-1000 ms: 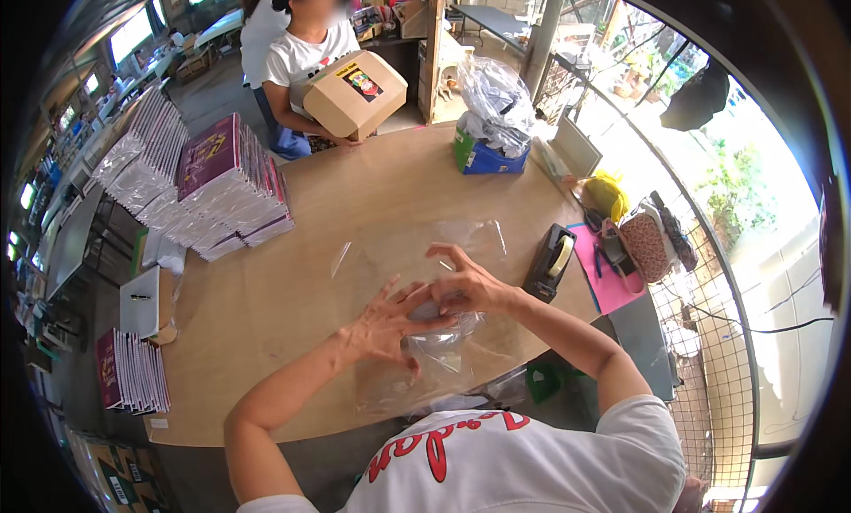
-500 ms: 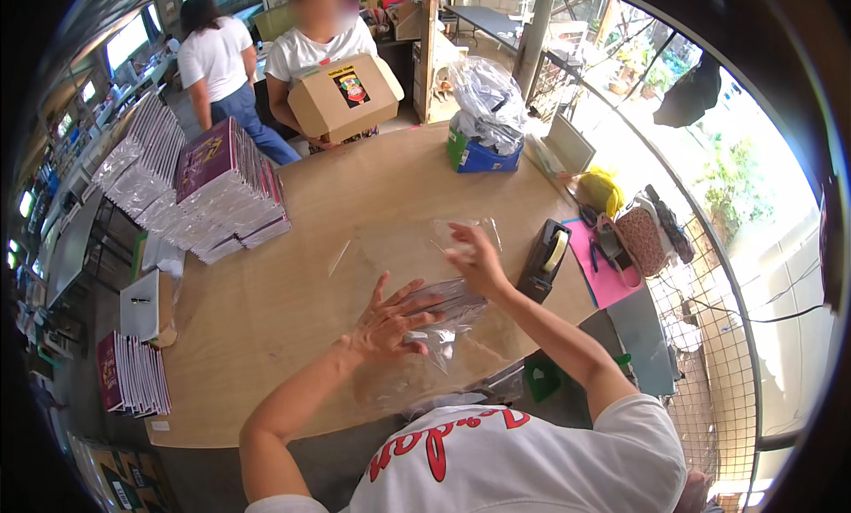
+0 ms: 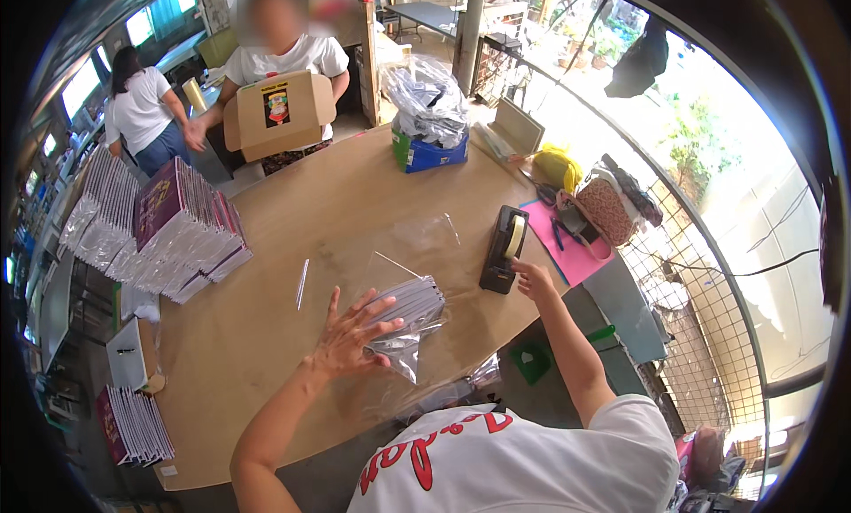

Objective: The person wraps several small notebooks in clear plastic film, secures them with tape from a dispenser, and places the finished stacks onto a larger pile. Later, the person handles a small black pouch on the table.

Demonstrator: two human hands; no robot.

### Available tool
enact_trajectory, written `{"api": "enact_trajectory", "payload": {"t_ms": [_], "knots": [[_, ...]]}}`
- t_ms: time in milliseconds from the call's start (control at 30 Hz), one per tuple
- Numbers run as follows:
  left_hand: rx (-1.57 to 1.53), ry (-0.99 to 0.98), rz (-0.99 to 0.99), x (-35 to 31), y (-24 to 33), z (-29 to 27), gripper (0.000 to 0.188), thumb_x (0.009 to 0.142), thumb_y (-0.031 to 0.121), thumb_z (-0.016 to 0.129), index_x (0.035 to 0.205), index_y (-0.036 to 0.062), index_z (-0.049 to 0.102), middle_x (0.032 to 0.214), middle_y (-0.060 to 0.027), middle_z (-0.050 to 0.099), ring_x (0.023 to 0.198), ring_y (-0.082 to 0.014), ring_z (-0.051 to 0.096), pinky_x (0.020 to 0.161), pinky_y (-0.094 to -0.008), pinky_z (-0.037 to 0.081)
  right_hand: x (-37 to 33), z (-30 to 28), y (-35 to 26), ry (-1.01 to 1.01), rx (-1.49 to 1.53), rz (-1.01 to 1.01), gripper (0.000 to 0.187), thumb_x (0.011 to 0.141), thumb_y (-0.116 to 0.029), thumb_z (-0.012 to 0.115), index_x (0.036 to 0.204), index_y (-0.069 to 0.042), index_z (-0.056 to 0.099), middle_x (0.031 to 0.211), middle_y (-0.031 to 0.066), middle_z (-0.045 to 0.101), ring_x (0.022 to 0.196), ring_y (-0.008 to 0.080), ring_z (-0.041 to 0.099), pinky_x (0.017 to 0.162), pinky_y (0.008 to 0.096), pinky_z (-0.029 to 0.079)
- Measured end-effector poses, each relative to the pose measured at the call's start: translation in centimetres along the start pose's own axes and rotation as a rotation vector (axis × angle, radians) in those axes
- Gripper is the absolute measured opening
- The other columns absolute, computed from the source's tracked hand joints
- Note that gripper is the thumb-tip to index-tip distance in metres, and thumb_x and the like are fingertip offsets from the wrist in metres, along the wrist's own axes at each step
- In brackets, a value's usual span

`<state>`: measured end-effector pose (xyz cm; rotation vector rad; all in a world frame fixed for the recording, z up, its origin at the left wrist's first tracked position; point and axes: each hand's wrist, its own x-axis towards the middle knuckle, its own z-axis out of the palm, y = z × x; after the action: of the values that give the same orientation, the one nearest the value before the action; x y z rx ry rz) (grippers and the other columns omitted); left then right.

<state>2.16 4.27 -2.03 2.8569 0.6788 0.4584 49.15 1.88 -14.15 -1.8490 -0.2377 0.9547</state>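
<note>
My left hand lies with spread fingers on a small stack of thin, pale-edged items in clear plastic. Loose film crumples at the stack's near end, under that hand's fingertips. To the right, my right hand is beside the near end of a black tape dispenser, which holds a roll of pale tape. Its fingers are stretched toward the dispenser, with nothing visible in them; whether they touch it is hard to see. A flat sheet of clear plastic extends beyond the stack.
Tall piles of plastic-wrapped purple books stand on the left of the wooden table. A blue-green box stuffed with clear plastic sits at the far side. Pliers rest on pink paper. A person across the table holds a cardboard box.
My right hand has left the plastic-wrapped stack and moved right to the tape dispenser. My left hand stays on the stack. The whole view has shifted; the person opposite now has one hand off the box.
</note>
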Motion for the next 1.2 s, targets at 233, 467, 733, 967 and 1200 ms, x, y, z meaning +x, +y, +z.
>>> {"api": "enact_trajectory", "payload": {"t_ms": [233, 467, 733, 967, 1200], "knots": [[0.088, -0.057, -0.036, -0.5, -0.1, -0.5, 0.074, 0.078, 0.086, 0.041, 0.135, 0.0402, 0.055, 0.156, 0.0046, 0.037, 0.148, -0.0282, 0.025, 0.114, -0.0714, 0.002, -4.0, 3.8, 2.8, 0.050, -0.015, -0.385, 0.031, 0.082, -0.024, 0.080, 0.099, 0.001, 0.074, 0.078, 0.0031, 0.067, 0.069, 0.0142, 0.056, 0.063, 0.0352, 0.045], [0.042, -0.101, -0.052, -0.2, 0.1, -1.0, 0.081, 0.073, 0.089, 0.042, 0.137, 0.0411, 0.053, 0.157, 0.0048, 0.034, 0.150, -0.0324, 0.019, 0.114, -0.0717, 0.002, -3.8, 7.7, 10.3, -0.248, 0.962, 0.336, 0.032, 0.093, -0.033, 0.069, 0.089, -0.002, 0.062, 0.080, 0.0055, 0.063, 0.074, 0.0219, 0.061, 0.072, 0.0389, 0.054], [0.021, -0.094, -0.001, -0.6, 0.0, -0.9, 0.087, 0.068, 0.092, 0.045, 0.139, 0.0412, 0.051, 0.158, 0.0035, 0.032, 0.150, -0.0326, 0.017, 0.113, -0.0721, 0.003, -5.1, 9.8, 9.5, -0.074, 0.960, 0.348, 0.022, 0.095, -0.026, 0.067, 0.093, -0.005, 0.062, 0.076, 0.0056, 0.059, 0.066, 0.0193, 0.057, 0.063, 0.0346, 0.054], [0.061, -0.126, 0.005, -0.5, -0.5, -0.8, 0.090, 0.064, 0.089, 0.054, 0.141, 0.0429, 0.048, 0.159, 0.0041, 0.029, 0.150, -0.0325, 0.019, 0.113, -0.0726, 0.006, -3.8, 1.9, 11.7, -0.049, 0.576, 0.120, 0.022, 0.098, -0.015, 0.061, 0.078, -0.009, 0.055, 0.063, -0.0004, 0.050, 0.049, 0.0114, 0.048, 0.043, 0.0235, 0.040], [0.036, -0.142, -0.014, -0.7, -0.2, -1.3, 0.090, 0.065, 0.087, 0.054, 0.143, 0.0433, 0.046, 0.159, 0.0010, 0.030, 0.149, -0.0342, 0.021, 0.114, -0.0721, 0.005, -19.2, 7.5, -7.0, -0.745, -0.198, -0.708, 0.030, 0.097, -0.021, 0.064, 0.076, 0.000, 0.062, 0.061, -0.0014, 0.053, 0.056, 0.0061, 0.047, 0.048, 0.0267, 0.037]]}}
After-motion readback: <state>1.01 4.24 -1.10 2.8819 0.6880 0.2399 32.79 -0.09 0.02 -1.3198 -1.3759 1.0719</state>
